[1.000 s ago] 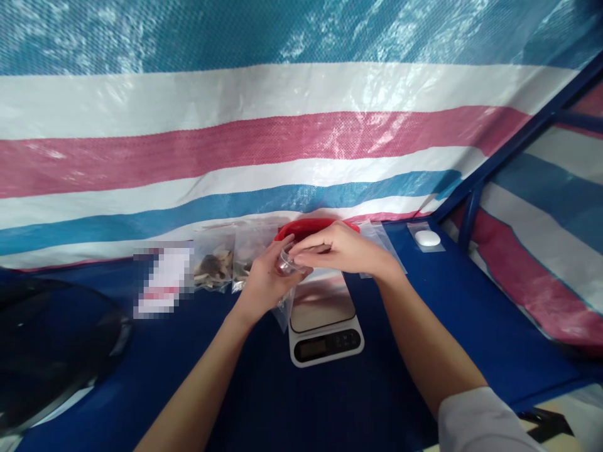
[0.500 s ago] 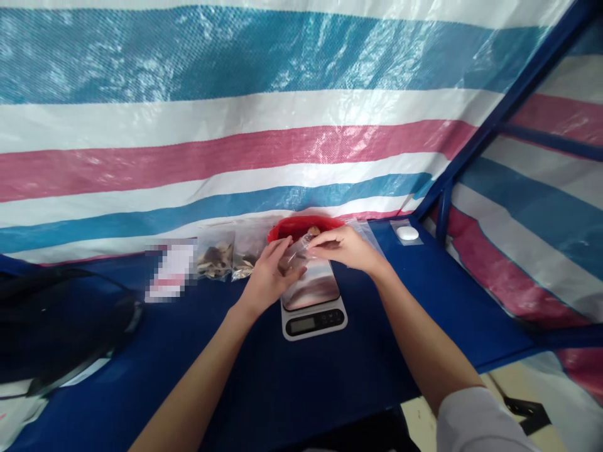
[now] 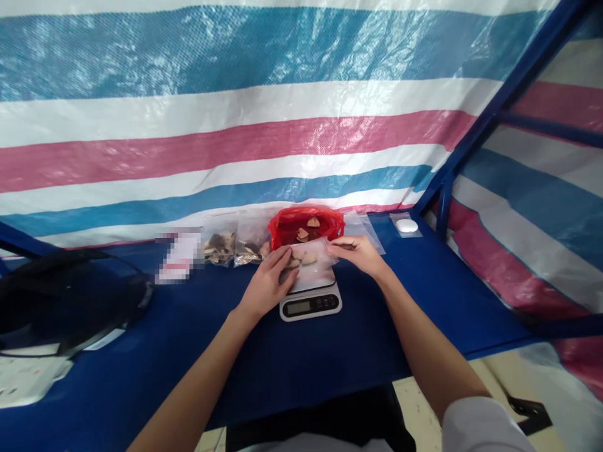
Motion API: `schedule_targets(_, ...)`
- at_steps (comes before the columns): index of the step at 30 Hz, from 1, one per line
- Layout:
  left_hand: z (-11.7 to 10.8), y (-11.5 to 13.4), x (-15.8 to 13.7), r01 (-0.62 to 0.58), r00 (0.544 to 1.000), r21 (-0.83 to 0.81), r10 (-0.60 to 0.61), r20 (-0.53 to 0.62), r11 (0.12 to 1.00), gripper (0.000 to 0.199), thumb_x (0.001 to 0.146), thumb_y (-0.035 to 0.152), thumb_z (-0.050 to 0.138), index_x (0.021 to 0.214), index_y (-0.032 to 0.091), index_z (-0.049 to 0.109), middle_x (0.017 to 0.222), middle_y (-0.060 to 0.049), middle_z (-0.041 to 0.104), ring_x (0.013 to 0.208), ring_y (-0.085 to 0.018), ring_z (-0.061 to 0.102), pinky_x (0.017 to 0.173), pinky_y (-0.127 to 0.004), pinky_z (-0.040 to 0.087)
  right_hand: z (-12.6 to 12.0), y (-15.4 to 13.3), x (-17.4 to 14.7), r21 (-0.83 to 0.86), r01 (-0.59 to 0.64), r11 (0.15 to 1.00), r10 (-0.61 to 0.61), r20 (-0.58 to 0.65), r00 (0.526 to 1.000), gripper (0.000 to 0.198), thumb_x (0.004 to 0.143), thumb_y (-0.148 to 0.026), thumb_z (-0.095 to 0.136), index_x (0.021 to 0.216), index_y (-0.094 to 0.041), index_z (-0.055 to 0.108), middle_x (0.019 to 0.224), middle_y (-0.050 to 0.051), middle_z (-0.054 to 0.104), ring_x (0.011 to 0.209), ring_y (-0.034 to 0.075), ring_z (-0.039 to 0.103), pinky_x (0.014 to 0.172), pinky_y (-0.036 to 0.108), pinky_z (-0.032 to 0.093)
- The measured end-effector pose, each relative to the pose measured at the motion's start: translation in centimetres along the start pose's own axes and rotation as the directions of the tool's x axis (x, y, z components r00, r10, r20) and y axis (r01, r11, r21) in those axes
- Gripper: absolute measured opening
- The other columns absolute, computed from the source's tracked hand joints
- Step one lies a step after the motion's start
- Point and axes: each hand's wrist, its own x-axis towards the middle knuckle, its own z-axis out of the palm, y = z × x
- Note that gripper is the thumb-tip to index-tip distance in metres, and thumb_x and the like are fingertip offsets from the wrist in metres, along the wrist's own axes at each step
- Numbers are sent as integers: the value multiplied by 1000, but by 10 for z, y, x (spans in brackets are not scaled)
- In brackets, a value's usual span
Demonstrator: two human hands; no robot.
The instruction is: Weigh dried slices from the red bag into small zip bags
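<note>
A clear plastic bag point(image 3: 311, 271) with pale brown dried slices point(image 3: 308, 258) inside lies over the plate of a white kitchen scale point(image 3: 311, 306). My right hand point(image 3: 358, 253) pinches its upper right corner. At the bag's left side, my left hand point(image 3: 266, 282) has its fingers bent around the edge, thumb toward me, closed on it. Just behind the scale, a red plastic bag point(image 3: 277, 231) stands with its mouth wide, and a few similar slices point(image 3: 313, 222) show inside. The scale's display is too small to read.
Two filled clear bags point(image 3: 219, 247) point(image 3: 249, 249) stand left of the red bag, beside a blurred-out card point(image 3: 179, 256). Flat clear bags point(image 3: 370, 231) and a white oval object point(image 3: 406, 226) lie right. A black item point(image 3: 66, 295) and white power strip point(image 3: 28, 383) occupy the left.
My hands have lowered and spread the clear bag flat over the scale, its slices now visible. My right hand has shifted right. The red bag's inside shows more, and the view has tilted slightly.
</note>
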Motion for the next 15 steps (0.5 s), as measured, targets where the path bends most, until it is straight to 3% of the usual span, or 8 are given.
schedule_targets(9, -1, -1, 2, 27, 1000, -15, -27, -3, 1000, 49, 100, 40, 53, 140, 14, 59, 144, -18, 60, 135, -29, 57, 117, -47, 45, -10, 13, 1, -77, 4, 997, -3, 24, 1000, 40, 78, -54, 77, 94, -17, 80, 87, 5, 78, 80, 23, 72, 80, 38, 59)
schedule_targets(12, -10, -2, -7, 57, 996, 3, -57, -68, 998, 46, 100, 40, 53, 139, 16, 60, 145, -15, 60, 137, -29, 55, 118, -47, 43, -20, 12, -3, -136, 21, 990, -28, -45, 999, 40, 81, -55, 74, 98, -19, 80, 95, 5, 79, 88, 25, 74, 85, 40, 60)
schedule_targets(15, -18, -7, -21, 99, 989, 37, -95, -111, 994, 43, 101, 39, 52, 135, 16, 63, 140, -15, 64, 131, -27, 61, 114, -45, 49, -32, 9, -13, -328, 48, 943, -95, -132, 987, 35, 85, -53, 71, 100, -22, 80, 103, 5, 80, 98, 27, 75, 92, 40, 60)
